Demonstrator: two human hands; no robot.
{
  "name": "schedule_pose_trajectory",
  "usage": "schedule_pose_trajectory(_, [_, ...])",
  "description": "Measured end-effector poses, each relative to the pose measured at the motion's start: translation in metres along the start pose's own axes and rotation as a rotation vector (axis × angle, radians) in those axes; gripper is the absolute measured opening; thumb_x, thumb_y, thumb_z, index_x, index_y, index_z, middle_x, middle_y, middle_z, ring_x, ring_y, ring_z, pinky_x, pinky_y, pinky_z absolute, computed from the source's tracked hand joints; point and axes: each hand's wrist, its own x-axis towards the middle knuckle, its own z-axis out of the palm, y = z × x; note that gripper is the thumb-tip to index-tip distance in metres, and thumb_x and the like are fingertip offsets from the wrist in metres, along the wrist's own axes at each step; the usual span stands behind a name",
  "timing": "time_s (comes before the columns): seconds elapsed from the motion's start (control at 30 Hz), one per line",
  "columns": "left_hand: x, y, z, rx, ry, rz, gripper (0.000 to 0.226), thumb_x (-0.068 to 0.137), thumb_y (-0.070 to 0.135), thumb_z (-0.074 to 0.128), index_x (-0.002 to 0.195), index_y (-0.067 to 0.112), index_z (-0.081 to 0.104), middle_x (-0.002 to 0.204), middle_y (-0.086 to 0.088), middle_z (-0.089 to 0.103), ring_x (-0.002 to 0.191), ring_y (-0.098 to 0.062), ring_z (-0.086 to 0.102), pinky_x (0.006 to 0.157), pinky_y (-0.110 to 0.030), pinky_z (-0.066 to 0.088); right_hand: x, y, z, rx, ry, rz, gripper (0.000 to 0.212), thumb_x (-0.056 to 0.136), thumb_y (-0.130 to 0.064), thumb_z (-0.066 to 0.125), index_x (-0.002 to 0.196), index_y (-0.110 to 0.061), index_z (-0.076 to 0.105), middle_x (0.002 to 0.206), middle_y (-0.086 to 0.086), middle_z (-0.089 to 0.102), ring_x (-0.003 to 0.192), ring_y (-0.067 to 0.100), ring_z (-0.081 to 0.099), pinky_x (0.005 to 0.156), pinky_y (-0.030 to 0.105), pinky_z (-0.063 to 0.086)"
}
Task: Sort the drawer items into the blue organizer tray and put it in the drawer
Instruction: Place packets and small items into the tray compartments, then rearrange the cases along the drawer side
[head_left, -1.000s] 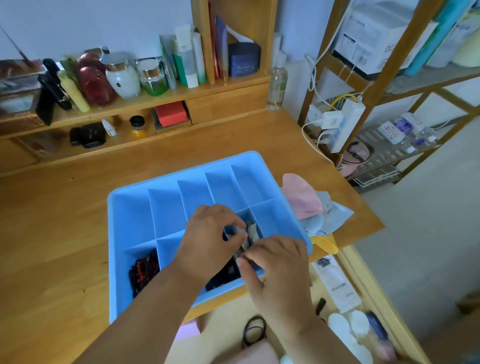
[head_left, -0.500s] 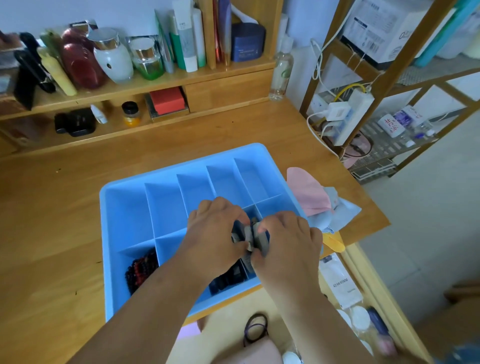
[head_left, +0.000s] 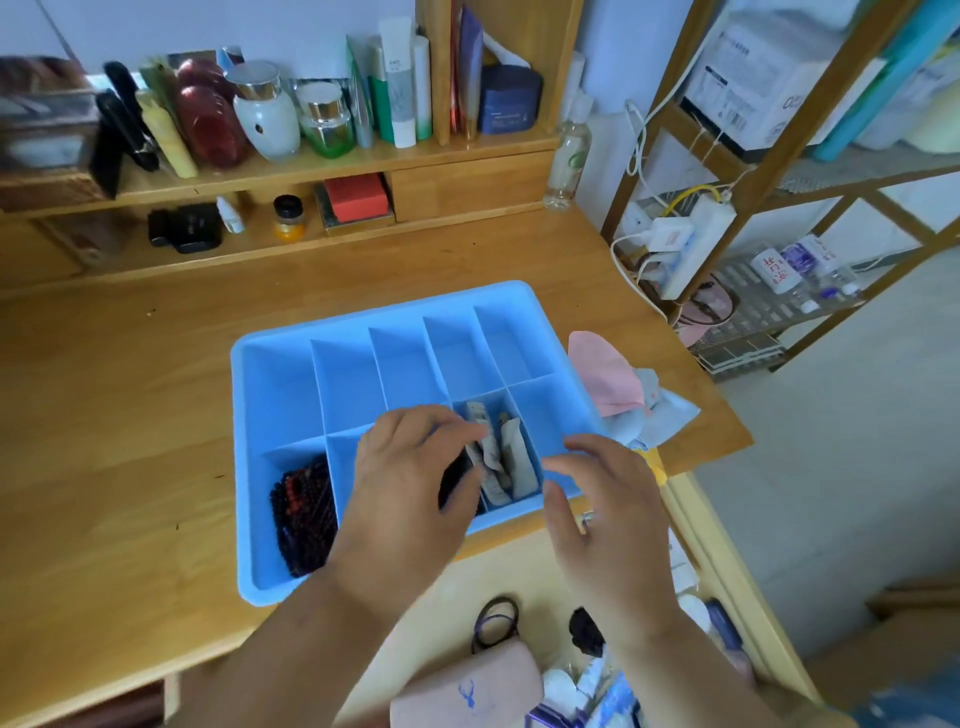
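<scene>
Grip status: we find the left hand (head_left: 410, 483) pinching grey packets (head_left: 498, 457) in a near compartment of the blue organizer tray (head_left: 363, 322); the right hand (head_left: 608, 514) hovers apart, fingers relaxed. We judge sorting partly done: dark beads (head_left: 304, 514) are filed, far compartments bare, hair ties (head_left: 496, 621) remain in the open drawer (head_left: 696, 525). The tray sits on a wooden counter (head_left: 114, 426) below cluttered shelves (head_left: 332, 161).

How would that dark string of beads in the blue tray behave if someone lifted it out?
The dark beads lie heaped in a near compartment of the blue tray, so they would probably hang limp and drape. Round beads may feel slick, so a loose grip might let them slide. They look small and likely light.
</scene>
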Motion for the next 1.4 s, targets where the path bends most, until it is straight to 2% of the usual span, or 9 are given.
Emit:
schedule_pose_trajectory(0.1, [-0.066, 0.018, -0.002, -0.092, 0.098, 0.072, 0.021, 0.084, 0.024, 0.053, 0.101, 0.027, 0.066, 0.100, 0.013, 0.058, 0.093, -0.006, 0.049, 0.089, -0.018, 0.035, -0.040, 0.026, -0.024, -0.018, 0.002, -0.077, 0.018, 0.082, -0.024, 0.052, 0.088, -0.017, 0.068, 0.101, -0.002, 0.061, 0.096, 0.014, 0.054, 0.085, 0.028, 0.040])
schedule_pose_trajectory(0.2, [-0.146, 0.013, 0.026, -0.078, 0.014, 0.057, 0.019, 0.084, 0.026, 0.050, 0.096, 0.036, 0.060, 0.096, 0.019, 0.054, 0.084, -0.003, 0.049, 0.082, -0.010, 0.035, -0.088, 0.068, -0.034, -0.075, -0.222, -0.039, 0.016, 0.081, -0.027, 0.051, 0.088, -0.022, 0.064, 0.095, -0.007, 0.062, 0.088, 0.014, 0.059, 0.079, 0.026, 0.042])
schedule_pose_trajectory(0.33, [-0.235, -0.008, 0.071, 0.016, -0.064, -0.167, 0.015, 0.076, 0.035, 0.051, 0.090, 0.035, 0.053, 0.090, 0.013, 0.055, 0.071, -0.009, 0.047, 0.061, -0.023, 0.038, -0.147, 0.113, -0.035, -0.148, -0.549, 0.102, 0.027, 0.069, -0.011, 0.076, 0.087, -0.028, 0.065, 0.082, -0.019, 0.062, 0.074, -0.002, 0.058, 0.074, 0.007, 0.038])
schedule_pose_trajectory(0.47, [-0.288, -0.015, 0.095, 0.188, -0.024, -0.396, 0.028, 0.074, 0.045, 0.047, 0.097, 0.030, 0.053, 0.096, 0.009, 0.048, 0.078, -0.018, 0.045, 0.066, -0.031, 0.035, -0.178, 0.126, -0.031, -0.128, -0.742, 0.229, 0.018, 0.081, -0.015, 0.067, 0.097, -0.023, 0.068, 0.089, -0.020, 0.058, 0.086, -0.002, 0.056, 0.080, 0.005, 0.037])
schedule_pose_trajectory(0.77, [-0.297, 0.003, 0.105, 0.305, 0.081, -0.502, 0.031, 0.076, 0.033, 0.044, 0.104, 0.022, 0.053, 0.096, -0.007, 0.061, 0.087, -0.026, 0.046, 0.082, -0.039, 0.035, -0.189, 0.121, -0.015, -0.167, -0.799, 0.079, 0.026, 0.066, -0.017, 0.080, 0.086, -0.024, 0.066, 0.080, -0.014, 0.061, 0.067, 0.005, 0.058, 0.054, 0.008, 0.033])
schedule_pose_trajectory(0.9, [-0.298, 0.003, 0.108, 0.333, 0.124, -0.560, 0.025, 0.076, 0.029, 0.043, 0.095, 0.019, 0.057, 0.094, -0.006, 0.059, 0.089, -0.028, 0.048, 0.093, -0.044, 0.036, -0.173, 0.082, 0.021, -0.141, -0.785, -0.229, 0.055, 0.059, -0.023, 0.082, 0.109, -0.022, 0.060, 0.111, -0.005, 0.061, 0.093, 0.016, 0.062, 0.077, 0.026, 0.053])
schedule_pose_trajectory(1.03, [-0.298, 0.001, 0.111, 0.371, 0.043, -0.700, 0.043, 0.072, 0.027, 0.041, 0.102, 0.007, 0.065, 0.108, -0.013, 0.062, 0.102, -0.030, 0.052, 0.099, -0.046, 0.031, -0.161, 0.061, 0.060, -0.403, -0.886, -0.427, 0.092, 0.047, -0.030, 0.087, 0.131, -0.021, 0.050, 0.130, 0.004, 0.057, 0.116, 0.025, 0.058, 0.098, 0.044, 0.046])
schedule_pose_trajectory(1.2, [-0.298, 0.000, 0.098, 0.335, -0.127, -0.740, 0.042, 0.072, 0.030, 0.040, 0.097, 0.017, 0.071, 0.109, -0.007, 0.069, 0.096, -0.025, 0.068, 0.098, -0.037, 0.029, -0.151, 0.065, 0.063, -0.401, -0.971, -0.362, 0.073, 0.077, -0.026, 0.066, 0.142, -0.022, 0.033, 0.143, -0.005, 0.041, 0.128, 0.018, 0.042, 0.100, 0.032, 0.041])
schedule_pose_trajectory(1.4, [-0.338, -0.029, 0.051, 0.357, -0.132, -0.727, 0.042, 0.074, 0.032, 0.042, 0.102, 0.017, 0.070, 0.107, 0.001, 0.067, 0.099, -0.021, 0.063, 0.097, -0.033, 0.033, -0.134, 0.035, 0.045, -0.140, -0.951, -0.147, 0.075, 0.071, -0.032, 0.072, 0.138, -0.028, 0.038, 0.135, -0.011, 0.047, 0.117, 0.012, 0.049, 0.089, 0.026, 0.044])
